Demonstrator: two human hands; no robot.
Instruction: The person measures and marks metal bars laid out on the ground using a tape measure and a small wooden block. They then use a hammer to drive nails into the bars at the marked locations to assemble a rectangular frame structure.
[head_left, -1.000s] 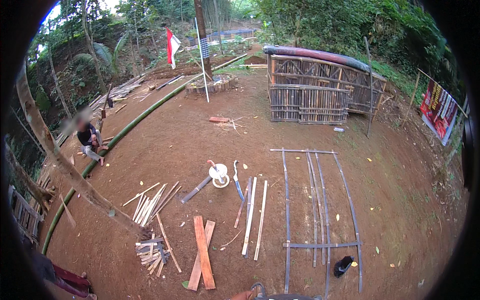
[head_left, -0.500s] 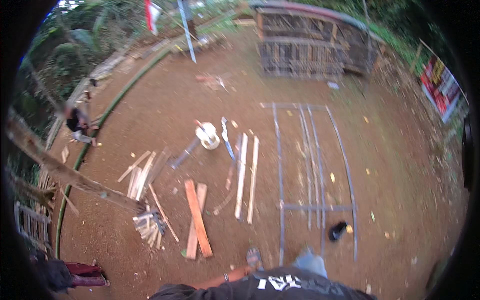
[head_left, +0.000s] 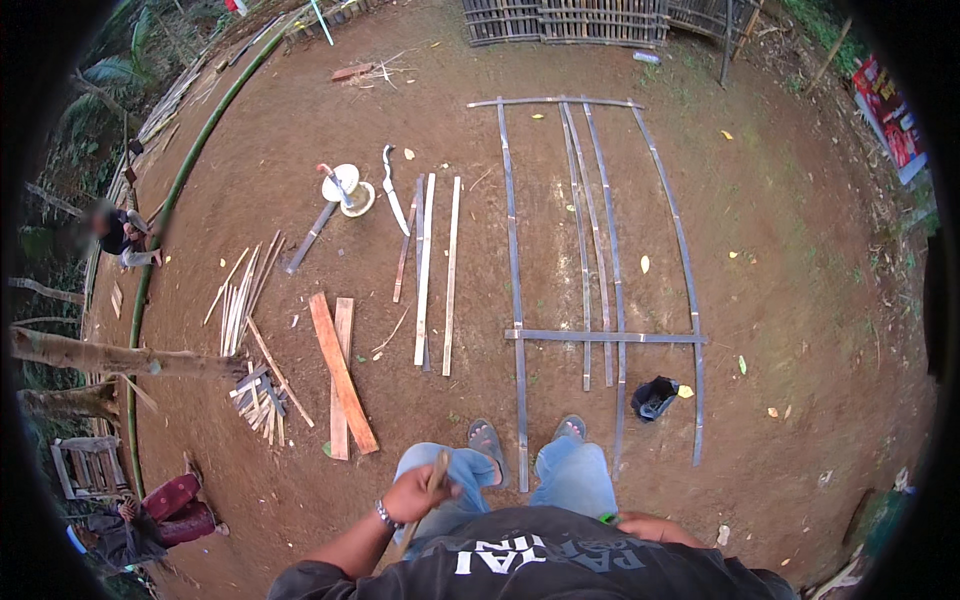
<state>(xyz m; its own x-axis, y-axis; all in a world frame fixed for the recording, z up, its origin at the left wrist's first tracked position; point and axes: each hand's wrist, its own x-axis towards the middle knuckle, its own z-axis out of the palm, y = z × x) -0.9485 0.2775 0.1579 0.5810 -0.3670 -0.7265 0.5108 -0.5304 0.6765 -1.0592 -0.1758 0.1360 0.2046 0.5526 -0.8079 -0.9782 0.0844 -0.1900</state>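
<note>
My left hand point(head_left: 420, 494), with a watch at the wrist, is raised in front of my left thigh. Its fingers are closed around a slim wooden stick point(head_left: 437, 470), whose lower part passes down beside the dark shirt; its full shape is partly hidden. At my right hip is my right hand point(head_left: 648, 527), mostly covered by the shirt, its fingers not clear. A small bright green thing point(head_left: 607, 518) shows next to it. Ahead on the ground lies a frame of long dark strips point(head_left: 512, 250), joined by a crosspiece point(head_left: 600, 337) near my feet.
Left of the frame lie pale strips point(head_left: 425, 270), crossed planks point(head_left: 345, 380), thin sticks point(head_left: 236, 305) and short offcuts point(head_left: 262, 405). A white container point(head_left: 355, 195) stands beyond. A black bag point(head_left: 655, 398) sits inside the frame. Two people point(head_left: 130, 235) sit at the left; a bamboo fence point(head_left: 565, 22) stands ahead.
The view has tipped further down, and my legs and both feet show more fully. My left hand has come up from low by my foot, now with the stick in it. My right hand has come into view.
</note>
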